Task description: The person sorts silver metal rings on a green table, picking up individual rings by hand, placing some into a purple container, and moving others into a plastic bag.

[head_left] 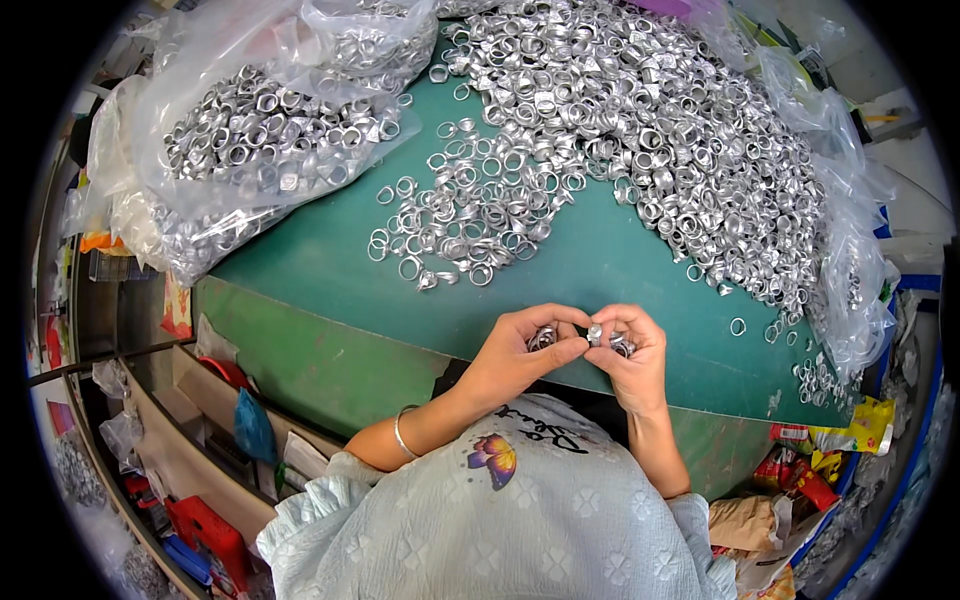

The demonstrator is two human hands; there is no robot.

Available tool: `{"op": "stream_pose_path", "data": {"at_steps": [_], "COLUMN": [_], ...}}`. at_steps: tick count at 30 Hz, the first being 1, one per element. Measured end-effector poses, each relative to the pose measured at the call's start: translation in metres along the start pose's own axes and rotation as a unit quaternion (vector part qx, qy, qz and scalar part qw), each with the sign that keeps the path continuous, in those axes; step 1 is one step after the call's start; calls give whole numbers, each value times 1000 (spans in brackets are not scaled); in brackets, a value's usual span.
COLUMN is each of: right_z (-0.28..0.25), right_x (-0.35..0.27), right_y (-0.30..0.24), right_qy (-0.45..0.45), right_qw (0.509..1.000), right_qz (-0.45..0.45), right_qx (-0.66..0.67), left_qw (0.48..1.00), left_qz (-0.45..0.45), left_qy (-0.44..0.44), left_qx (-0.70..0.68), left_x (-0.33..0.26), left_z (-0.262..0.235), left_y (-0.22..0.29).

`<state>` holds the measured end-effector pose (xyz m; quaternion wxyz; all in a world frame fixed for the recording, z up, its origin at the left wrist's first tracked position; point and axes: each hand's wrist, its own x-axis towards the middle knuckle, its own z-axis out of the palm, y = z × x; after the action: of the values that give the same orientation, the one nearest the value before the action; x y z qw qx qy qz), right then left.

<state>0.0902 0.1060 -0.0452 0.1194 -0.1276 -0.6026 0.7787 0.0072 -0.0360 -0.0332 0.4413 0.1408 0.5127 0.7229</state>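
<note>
Silver rings (pixel 600 110) heaped beyond the hands on a dark green bench (pixel 330 270), clear bag (pixel 200 150) far left, pale blue flower-patterned garment (pixel 520 520) beneath.

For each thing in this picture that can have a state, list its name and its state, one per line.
Left hand: closed around several silver rings.
Right hand: fingertips pinching a silver ring, more held in the palm.
Big ring pile: loose, heaped on the green table.
Small ring cluster: spread flat, loose.
Clear plastic bag: open, filled with rings.
Bangle: on the left wrist.
</note>
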Motion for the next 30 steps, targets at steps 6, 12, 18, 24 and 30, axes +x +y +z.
{"op": "stream_pose_path", "data": {"at_steps": [6,12,18,24,30], "right_z": [-3,-4,-4,8,17], "right_x": [-2,-1,-1,5,7], "right_y": [5,9,17,4,2], "right_qy": [-17,-84,-130,-89,-20], "right_qw": [996,902,851,874,854], "right_qz": [48,154,141,138,132], "right_qx": [79,394,489,457,503], "left_qw": [1000,999,999,997,987], "left_qz": [3,-2,13,48,90], "left_qy": [1,38,32,65,134], "left_qx": [2,-5,8,12,17], "left_x": [0,0,0,-2,-7], "left_z": [-1,-1,-3,0,4], "left_y": [-1,0,-3,-6,-6]}}
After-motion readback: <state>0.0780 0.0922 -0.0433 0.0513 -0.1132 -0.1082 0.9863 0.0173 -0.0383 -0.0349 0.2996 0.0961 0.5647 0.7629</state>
